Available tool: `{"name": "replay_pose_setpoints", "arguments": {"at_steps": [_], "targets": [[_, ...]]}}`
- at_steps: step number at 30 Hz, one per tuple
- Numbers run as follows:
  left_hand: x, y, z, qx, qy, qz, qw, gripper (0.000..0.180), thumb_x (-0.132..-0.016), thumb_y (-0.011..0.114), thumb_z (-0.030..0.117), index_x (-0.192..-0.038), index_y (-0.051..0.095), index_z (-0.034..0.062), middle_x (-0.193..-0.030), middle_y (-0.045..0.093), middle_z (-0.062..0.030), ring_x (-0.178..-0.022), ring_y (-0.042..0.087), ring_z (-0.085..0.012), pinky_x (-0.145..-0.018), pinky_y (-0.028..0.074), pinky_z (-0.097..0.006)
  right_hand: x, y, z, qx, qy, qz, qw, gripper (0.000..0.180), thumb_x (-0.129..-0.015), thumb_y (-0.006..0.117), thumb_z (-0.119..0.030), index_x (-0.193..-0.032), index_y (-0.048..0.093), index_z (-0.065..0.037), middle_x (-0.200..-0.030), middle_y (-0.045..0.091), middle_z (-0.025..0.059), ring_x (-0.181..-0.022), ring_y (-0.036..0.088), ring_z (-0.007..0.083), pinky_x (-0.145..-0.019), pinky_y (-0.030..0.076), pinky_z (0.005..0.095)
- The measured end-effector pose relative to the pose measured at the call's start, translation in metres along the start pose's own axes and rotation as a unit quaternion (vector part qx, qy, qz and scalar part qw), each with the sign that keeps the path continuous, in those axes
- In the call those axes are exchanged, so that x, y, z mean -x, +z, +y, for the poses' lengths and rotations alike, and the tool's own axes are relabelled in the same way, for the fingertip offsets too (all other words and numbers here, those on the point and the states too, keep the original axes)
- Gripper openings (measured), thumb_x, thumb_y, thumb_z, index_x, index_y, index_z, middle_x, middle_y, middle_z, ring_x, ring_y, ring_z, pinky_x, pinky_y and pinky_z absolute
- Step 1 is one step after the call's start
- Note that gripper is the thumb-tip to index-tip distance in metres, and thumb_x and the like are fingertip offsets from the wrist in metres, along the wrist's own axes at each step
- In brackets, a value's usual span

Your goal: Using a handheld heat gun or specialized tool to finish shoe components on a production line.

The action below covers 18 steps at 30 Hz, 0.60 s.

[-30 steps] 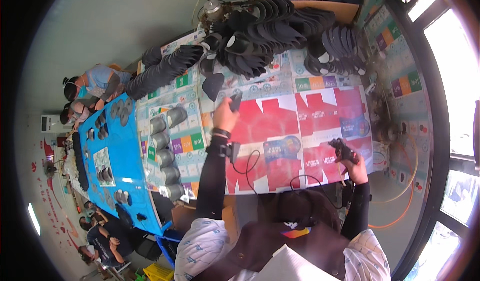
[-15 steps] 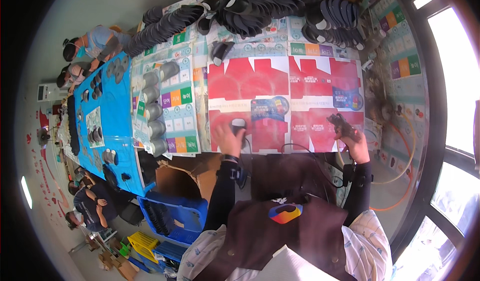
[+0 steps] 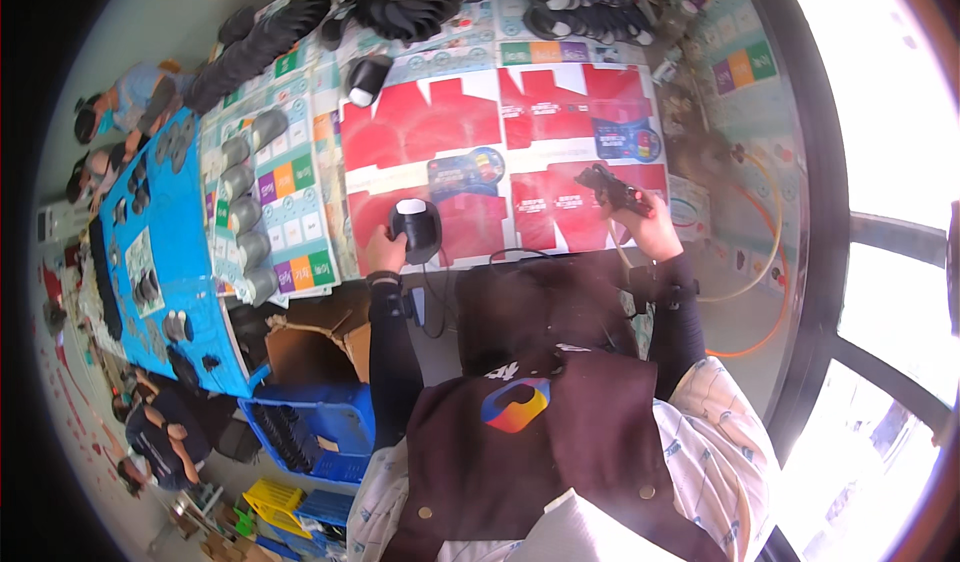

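My left hand (image 3: 384, 253) grips the edge of a rounded black shoe upper (image 3: 420, 236) with a pale patch at its far end, held over the near left part of the red printed sheets (image 3: 470, 207). To the right, my right hand (image 3: 654, 230) is wrapped round a dark, crusted spray gun (image 3: 613, 190), whose nose points left and away. A pale hose hangs below that hand. Another black upper (image 3: 369, 80) with a white patch lies at the far left corner of the red sheets. Left of the sheets, several grey uppers (image 3: 244, 214) form a column.
Long stacks of nested dark uppers (image 3: 410, 7) line the table's far edge. A coiled yellow and orange hose (image 3: 775, 252) hangs at the right. Beyond a blue-covered table (image 3: 180, 252) at left are other people. A blue crate (image 3: 345, 427) stands lower left, beside a cardboard box (image 3: 315, 350).
The upper in my left hand has turned, showing more of its black surface. My right hand still holds the spray gun. The whole view has shifted, with the table now further left and up.
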<state>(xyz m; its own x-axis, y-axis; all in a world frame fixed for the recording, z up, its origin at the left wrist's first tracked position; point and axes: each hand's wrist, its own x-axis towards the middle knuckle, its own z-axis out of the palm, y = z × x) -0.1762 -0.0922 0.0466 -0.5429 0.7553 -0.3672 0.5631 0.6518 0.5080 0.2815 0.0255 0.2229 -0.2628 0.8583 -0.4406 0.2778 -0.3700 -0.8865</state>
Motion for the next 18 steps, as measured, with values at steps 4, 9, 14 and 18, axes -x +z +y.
{"name": "replay_pose_setpoints", "arguments": {"at_steps": [4, 9, 14, 18], "targets": [[0.024, 0.004, 0.082, 0.051, 0.14, 0.038, 0.988, 0.032, -0.084, 0.072, 0.023, -0.107, 0.063, 0.0025, -0.092, 0.072, -0.0198, -0.088, 0.07, -0.0394, -0.076, 0.054, -0.048, 0.007, -0.021, 0.023, 0.065, -0.01, 0.089, 0.994, 0.03, -0.081, 0.071, -0.01, -0.109, 0.07, -0.001, -0.075, 0.069, 0.0063, -0.057, 0.061, 0.0126, -0.053, 0.05, 0.0307], [0.019, 0.105, 0.149, 0.056, 0.154, -0.095, 0.982, 0.048, -0.083, 0.071, 0.027, -0.115, 0.056, -0.0045, -0.102, 0.069, -0.0295, -0.099, 0.067, -0.0465, -0.087, 0.053, -0.05, 0.028, -0.034, 0.015, 0.092, 0.06, 0.091, 0.99, 0.034, -0.079, 0.072, -0.012, -0.11, 0.07, 0.0, -0.077, 0.07, 0.0075, -0.062, 0.064, 0.0127, -0.051, 0.052, 0.0317], [0.056, 0.169, 0.205, 0.032, 0.147, -0.195, 0.969, 0.048, -0.082, 0.074, 0.026, -0.116, 0.056, -0.0027, -0.109, 0.069, -0.0299, -0.105, 0.066, -0.046, -0.091, 0.052, -0.05, 0.051, -0.051, 0.05, 0.094, 0.085, 0.108, 0.986, 0.032, -0.08, 0.071, -0.015, -0.108, 0.069, 0.0, -0.073, 0.067, 0.0064, -0.06, 0.063, 0.0135, -0.051, 0.052, 0.0318], [0.062, 0.191, 0.208, 0.032, 0.137, -0.181, 0.973, 0.049, -0.083, 0.074, 0.026, -0.118, 0.056, -0.0038, -0.109, 0.068, -0.031, -0.106, 0.065, -0.0469, -0.092, 0.052, -0.051, 0.035, -0.05, 0.109, 0.204, -0.077, 0.027, 0.976, 0.028, -0.08, 0.067, -0.015, -0.103, 0.065, -0.001, -0.069, 0.063, 0.0138, -0.06, 0.067, 0.0264, -0.058, 0.052, 0.039]]}}
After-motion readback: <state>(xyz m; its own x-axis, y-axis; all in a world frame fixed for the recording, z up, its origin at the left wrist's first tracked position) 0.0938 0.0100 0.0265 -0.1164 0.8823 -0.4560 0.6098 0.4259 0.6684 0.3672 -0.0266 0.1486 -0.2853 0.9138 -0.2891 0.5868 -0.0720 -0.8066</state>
